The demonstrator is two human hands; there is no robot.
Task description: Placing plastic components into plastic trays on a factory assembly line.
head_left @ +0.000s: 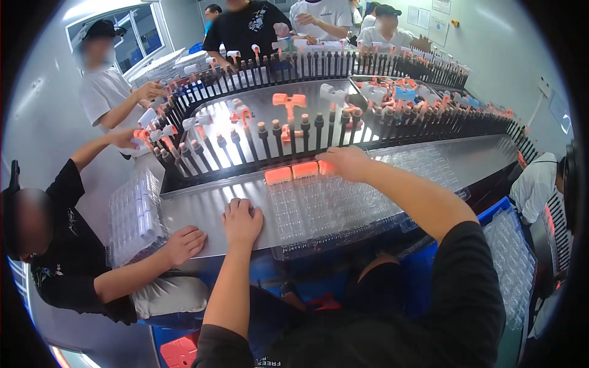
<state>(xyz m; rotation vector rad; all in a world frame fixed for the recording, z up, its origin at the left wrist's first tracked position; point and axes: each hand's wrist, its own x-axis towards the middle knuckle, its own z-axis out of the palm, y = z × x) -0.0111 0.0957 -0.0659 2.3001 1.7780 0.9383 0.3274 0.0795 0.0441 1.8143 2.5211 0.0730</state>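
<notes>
While my left hand (242, 219) lies palm down on the metal surface (196, 211), fingers lightly bent and close together with nothing visible in them, my right hand (348, 163) is at work on the far edge of the clear tray (325, 214). Three orange blocks (305, 169) sit along that edge, running from the far left corner, and the right fingertips are on the third; the hand covers too much for me to tell whether they pinch it or only press. I read this as the filling of the far row, block by block. Next, I'd say, the move calls for squaring that third block against its neighbour, then lifting off without tipping the row. The tray's other cells look clear to me, though glare could hide something transparent. Beyond the far edge stand black pegs (319, 127), one bearing an orange T-shaped fitting (289, 103). At the surface's left edge, another clear tray (123, 208) holds pale tube-like pieces (145, 211), and a co-worker's hand (186, 243) rests near it on the near edge. Off to the right, a blue crate (496, 210) carries more moulded clear trays (509, 257).
</notes>
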